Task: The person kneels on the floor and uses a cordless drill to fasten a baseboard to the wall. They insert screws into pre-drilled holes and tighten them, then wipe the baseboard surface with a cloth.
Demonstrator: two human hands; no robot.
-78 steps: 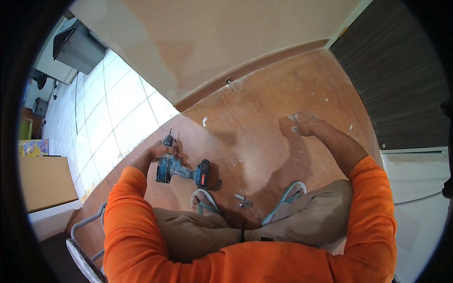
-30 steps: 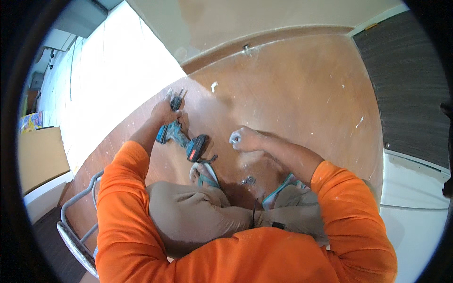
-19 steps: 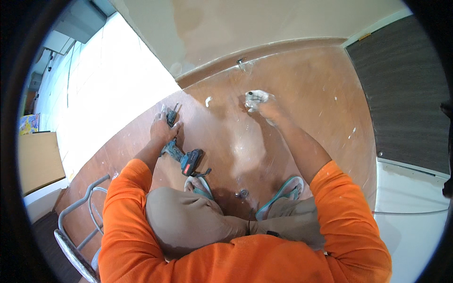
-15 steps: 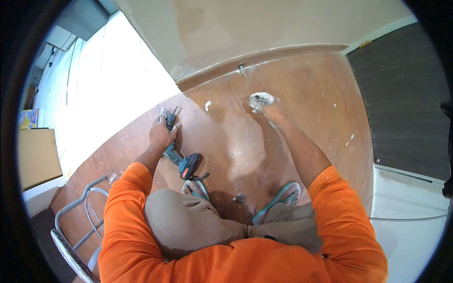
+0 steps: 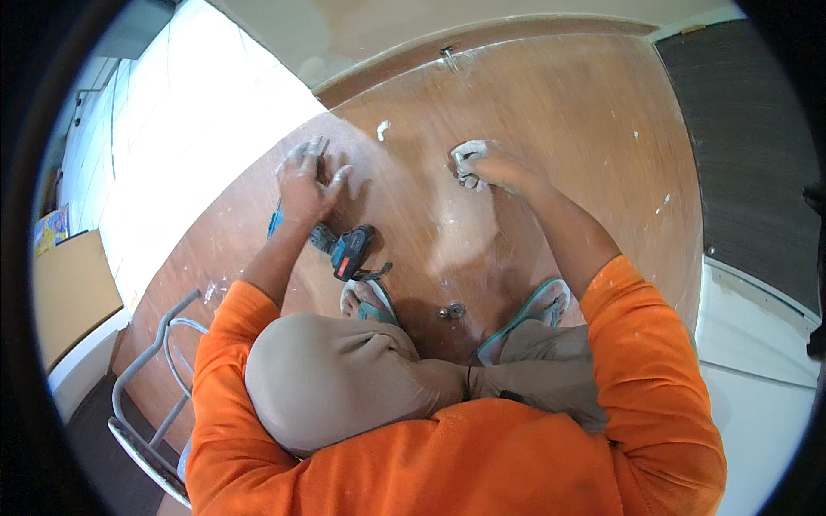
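Observation:
My left hand [image 5: 305,187], dusty white at the fingers, lies over the front part of a blue and black cordless drill [image 5: 348,251]. Its fingers and thumb are spread, and they cover much of the tool; a slim drill bit [image 5: 323,146] shows beside them. White powder also coats my right hand [image 5: 478,165], which is low over the reddish-brown wooden surface [image 5: 568,112]. Those fingers are closed around a small metallic piece, mostly hidden, whose kind I cannot make out.
A metal bolt [image 5: 448,58] sticks up near the wall ledge. Small round metal parts [image 5: 452,310] lie between my sandalled feet. A grey tubular metal frame [image 5: 155,361] stands at left, a dark panel [image 5: 748,138] at right. A white scrap [image 5: 383,130] lies ahead.
My left hand has shifted forward along the drill and spread its thumb. The right hand has turned, its fingers now curled down toward the wood. The whole view has shifted slightly.

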